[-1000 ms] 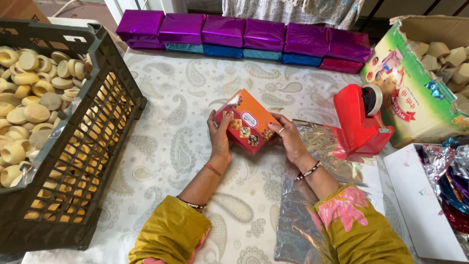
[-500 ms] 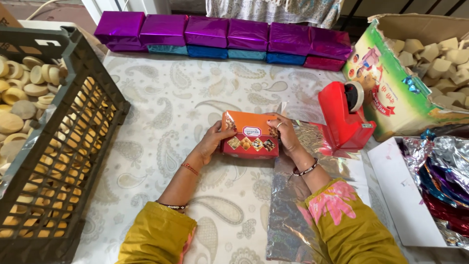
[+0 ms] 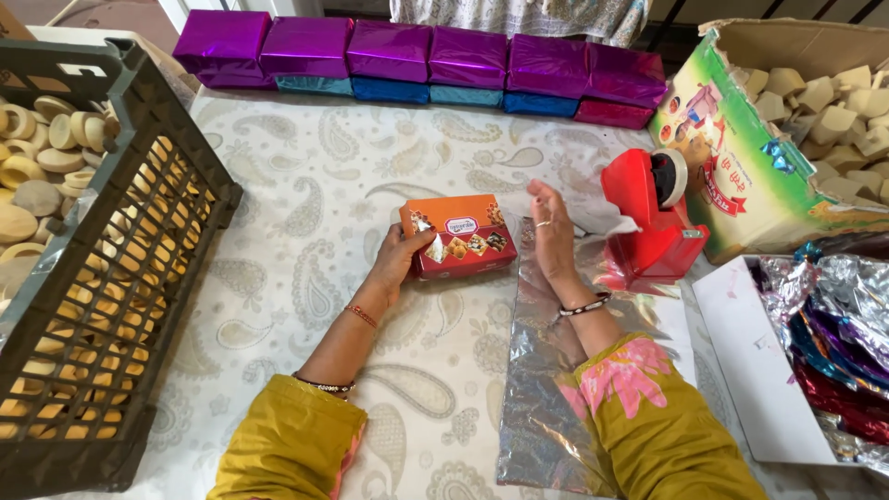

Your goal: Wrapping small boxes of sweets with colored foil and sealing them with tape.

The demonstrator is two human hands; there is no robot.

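Orange box (image 3: 460, 235) sits on the tabletop (image 3: 306, 185), grasped at its near-left end by the left hand (image 3: 400, 259) fingers, while the right hand (image 3: 553, 231) hovers released just right of it over the foil sheet (image 3: 556, 370); best slide it squarely onto the foil.

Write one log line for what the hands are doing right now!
left hand: holds orange box | right hand: open, touching nothing, above silver foil sheet | red tape dispenser: beside right hand

I'm looking at a small packing workshop: behind the red tape dispenser (image 3: 659, 218), foil-wrapped boxes (image 3: 421, 60) are lining up; left, a crate of biscuits (image 3: 88, 268).
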